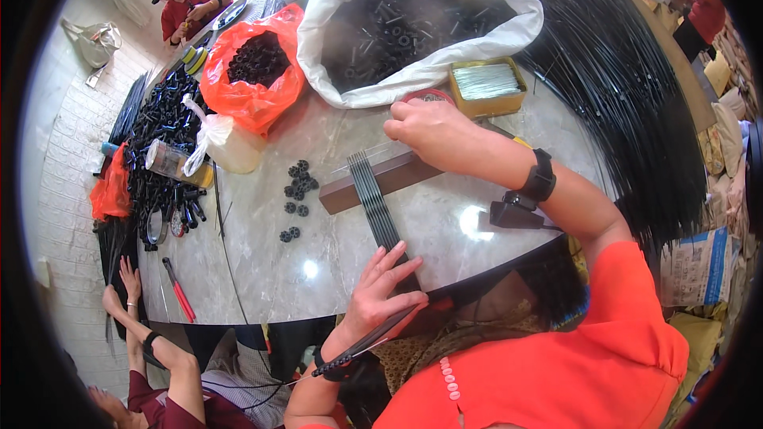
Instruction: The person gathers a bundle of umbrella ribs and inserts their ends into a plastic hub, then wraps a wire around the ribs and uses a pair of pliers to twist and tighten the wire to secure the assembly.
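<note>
A row of thin black rods (pixel 372 199) lies side by side across a brown block (pixel 405 178) on the table. My left hand (pixel 383 290) rests on their near ends, its fingers over them. More dark rods (pixel 380 334) run under its thumb toward my wrist. Above the block's far side, my right hand (pixel 425 123) is closed with fingertips pinched; whatever they hold is too small to make out. Just beyond it, partly hidden, sits a round red container (pixel 429 96). A yellow box (pixel 489 87) of thin silvery pieces stands beside that.
Small black round parts (pixel 300 183) lie left of the block. A white sack (pixel 318 63) and an orange bag (pixel 214 79) hold black parts. Long black rods (pixel 628 95) heap at right. Red-handled pliers (pixel 181 294) lie left, near a co-worker's hands (pixel 123 290). Another person (pixel 195 8) works far left.
</note>
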Available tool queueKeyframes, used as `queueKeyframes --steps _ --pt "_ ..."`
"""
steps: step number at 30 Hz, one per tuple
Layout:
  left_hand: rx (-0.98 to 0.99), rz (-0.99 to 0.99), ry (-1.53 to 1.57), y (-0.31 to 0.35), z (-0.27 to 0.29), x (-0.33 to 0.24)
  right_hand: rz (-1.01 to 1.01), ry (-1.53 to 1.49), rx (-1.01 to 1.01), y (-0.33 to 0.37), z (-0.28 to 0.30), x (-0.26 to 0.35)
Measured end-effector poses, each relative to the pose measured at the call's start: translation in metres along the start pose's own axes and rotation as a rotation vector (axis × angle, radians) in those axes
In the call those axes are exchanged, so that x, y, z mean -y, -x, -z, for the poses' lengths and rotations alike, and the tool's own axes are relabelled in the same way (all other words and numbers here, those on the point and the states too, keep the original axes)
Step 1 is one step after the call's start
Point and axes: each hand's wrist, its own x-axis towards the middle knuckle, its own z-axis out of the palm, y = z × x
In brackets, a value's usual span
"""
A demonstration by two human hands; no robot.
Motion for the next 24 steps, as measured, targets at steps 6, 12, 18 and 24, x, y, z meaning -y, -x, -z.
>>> queueKeyframes --steps 6,12,18,24 --pt "0.006 0.004 0.002 -0.0004 0.0001 -0.0008 -0.011 -0.039 0.009 -0.0002 -0.0001 0.0002" --pt "0.005 0.01 0.004 0.0 0.0001 -0.0003 -0.016 -0.04 0.013 -0.0001 -0.0007 0.0005" --pt "0.008 0.012 0.003 -0.0003 0.0 -0.0009 -0.01 -0.045 -0.002 0.0001 -0.0024 -0.0011" --pt "0.0 0.012 0.004 0.0003 -0.0008 -0.0002 -0.008 -0.038 0.002 0.0005 -0.0009 -0.0001"
